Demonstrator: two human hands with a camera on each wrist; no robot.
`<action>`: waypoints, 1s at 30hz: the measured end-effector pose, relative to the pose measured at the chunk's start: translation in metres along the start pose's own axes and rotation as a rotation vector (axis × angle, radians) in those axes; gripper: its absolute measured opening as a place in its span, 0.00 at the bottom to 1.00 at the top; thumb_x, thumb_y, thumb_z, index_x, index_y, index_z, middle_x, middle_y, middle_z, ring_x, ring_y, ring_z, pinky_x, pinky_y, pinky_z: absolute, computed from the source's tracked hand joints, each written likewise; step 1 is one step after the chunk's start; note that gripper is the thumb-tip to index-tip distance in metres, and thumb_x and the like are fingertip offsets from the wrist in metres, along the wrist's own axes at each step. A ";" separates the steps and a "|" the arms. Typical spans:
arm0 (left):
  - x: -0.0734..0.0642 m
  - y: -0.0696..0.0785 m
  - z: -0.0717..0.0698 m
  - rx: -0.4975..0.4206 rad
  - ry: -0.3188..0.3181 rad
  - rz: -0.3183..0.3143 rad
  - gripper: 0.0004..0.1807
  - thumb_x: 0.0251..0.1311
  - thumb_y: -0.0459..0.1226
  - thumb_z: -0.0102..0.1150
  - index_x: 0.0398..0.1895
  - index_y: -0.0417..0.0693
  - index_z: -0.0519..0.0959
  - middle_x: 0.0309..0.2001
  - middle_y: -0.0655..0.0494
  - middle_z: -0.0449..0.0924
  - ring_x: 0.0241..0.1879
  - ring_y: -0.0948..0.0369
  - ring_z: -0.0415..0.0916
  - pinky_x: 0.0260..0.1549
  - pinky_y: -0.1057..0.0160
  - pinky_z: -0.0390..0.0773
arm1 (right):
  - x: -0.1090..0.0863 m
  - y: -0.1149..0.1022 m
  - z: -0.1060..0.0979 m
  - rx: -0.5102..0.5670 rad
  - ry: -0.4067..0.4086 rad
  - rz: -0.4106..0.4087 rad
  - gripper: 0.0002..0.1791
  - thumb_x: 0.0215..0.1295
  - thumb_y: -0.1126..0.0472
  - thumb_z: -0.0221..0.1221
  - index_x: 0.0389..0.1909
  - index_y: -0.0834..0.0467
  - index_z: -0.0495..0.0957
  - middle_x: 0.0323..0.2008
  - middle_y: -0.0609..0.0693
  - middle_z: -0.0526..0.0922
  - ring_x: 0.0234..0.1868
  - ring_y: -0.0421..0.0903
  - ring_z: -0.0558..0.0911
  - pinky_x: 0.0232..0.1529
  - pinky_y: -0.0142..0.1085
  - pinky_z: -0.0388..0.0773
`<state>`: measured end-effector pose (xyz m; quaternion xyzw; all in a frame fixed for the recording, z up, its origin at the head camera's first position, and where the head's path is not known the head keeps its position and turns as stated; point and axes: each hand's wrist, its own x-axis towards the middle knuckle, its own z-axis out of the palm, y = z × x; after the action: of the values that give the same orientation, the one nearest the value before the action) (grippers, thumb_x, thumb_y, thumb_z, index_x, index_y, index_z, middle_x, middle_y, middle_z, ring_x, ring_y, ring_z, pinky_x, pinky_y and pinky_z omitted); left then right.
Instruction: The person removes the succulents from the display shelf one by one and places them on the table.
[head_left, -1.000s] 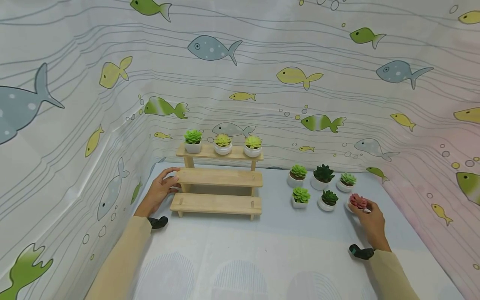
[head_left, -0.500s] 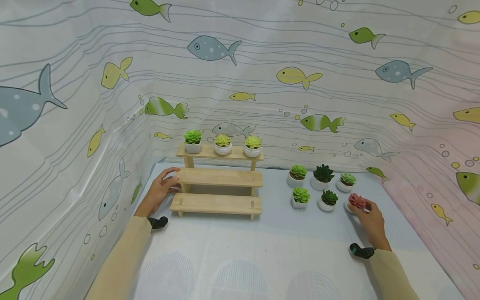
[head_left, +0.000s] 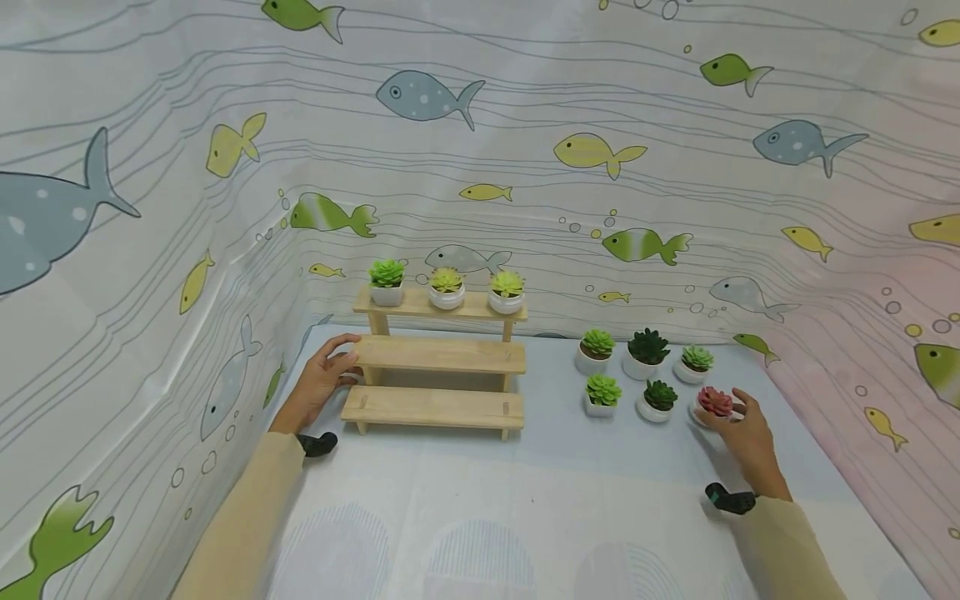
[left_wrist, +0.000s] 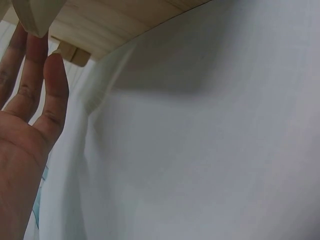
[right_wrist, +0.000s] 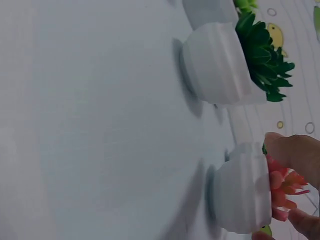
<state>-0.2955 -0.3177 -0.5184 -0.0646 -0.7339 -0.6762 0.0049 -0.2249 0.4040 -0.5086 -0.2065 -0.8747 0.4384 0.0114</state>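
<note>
At the left end of the stepped wooden plant stand (head_left: 438,354), my left hand (head_left: 318,385) touches the middle shelf with its fingertips. The left wrist view has those fingers (left_wrist: 34,75) loosely extended under the wood; the thumb is out of sight there. On the right, my right hand (head_left: 742,429) is around a red artificial succulent (head_left: 716,402), fingers spread. Its white pot (right_wrist: 242,192) stands on the table in the right wrist view, with the thumb (right_wrist: 287,150) beside its rim. A dark green succulent (right_wrist: 260,57) in a white pot is the neighbour.
Three potted succulents (head_left: 447,287) stand on the top shelf. Several more green potted succulents (head_left: 600,393) form two rows on the table, right of the stand. Fish-printed cloth (head_left: 525,225) walls rise behind and at both sides.
My right hand's fingers have spread apart around the red succulent, and the wrist has shifted slightly right. The pot has stayed in place. My left hand has not visibly moved.
</note>
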 end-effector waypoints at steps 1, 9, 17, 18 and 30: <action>0.000 0.000 0.000 0.006 -0.002 0.004 0.24 0.76 0.48 0.57 0.71 0.60 0.70 0.45 0.60 0.85 0.45 0.58 0.82 0.44 0.59 0.82 | -0.001 -0.002 -0.001 -0.004 0.011 -0.017 0.60 0.68 0.39 0.65 0.83 0.60 0.37 0.77 0.73 0.49 0.72 0.72 0.57 0.66 0.69 0.61; 0.000 0.000 -0.001 0.004 -0.002 0.010 0.25 0.76 0.47 0.57 0.72 0.58 0.70 0.45 0.59 0.85 0.44 0.58 0.82 0.44 0.60 0.82 | -0.007 -0.018 -0.010 -0.032 0.096 -0.119 0.56 0.67 0.39 0.65 0.82 0.60 0.46 0.75 0.73 0.55 0.71 0.73 0.54 0.54 0.63 0.67; -0.002 0.003 -0.001 0.003 0.015 -0.018 0.24 0.75 0.48 0.58 0.71 0.60 0.70 0.44 0.60 0.85 0.45 0.57 0.81 0.46 0.58 0.81 | -0.015 -0.038 -0.010 -0.017 0.109 -0.255 0.49 0.70 0.42 0.64 0.80 0.61 0.53 0.72 0.72 0.63 0.69 0.72 0.54 0.50 0.62 0.66; -0.002 0.003 -0.001 0.005 0.014 -0.022 0.24 0.75 0.47 0.57 0.71 0.60 0.70 0.44 0.60 0.85 0.46 0.56 0.81 0.46 0.58 0.81 | -0.016 -0.041 -0.009 -0.007 0.106 -0.262 0.48 0.70 0.42 0.64 0.80 0.61 0.54 0.72 0.71 0.64 0.70 0.71 0.54 0.53 0.63 0.66; -0.014 0.031 0.009 -0.014 -0.020 -0.042 0.25 0.76 0.44 0.58 0.72 0.54 0.69 0.42 0.60 0.85 0.53 0.38 0.76 0.54 0.44 0.77 | -0.018 -0.074 0.012 0.020 0.038 -0.321 0.47 0.70 0.38 0.62 0.79 0.59 0.56 0.71 0.66 0.67 0.70 0.69 0.62 0.61 0.63 0.68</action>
<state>-0.2772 -0.3079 -0.4894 -0.0558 -0.7303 -0.6807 -0.0173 -0.2370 0.3486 -0.4558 -0.0725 -0.8915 0.4358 0.0998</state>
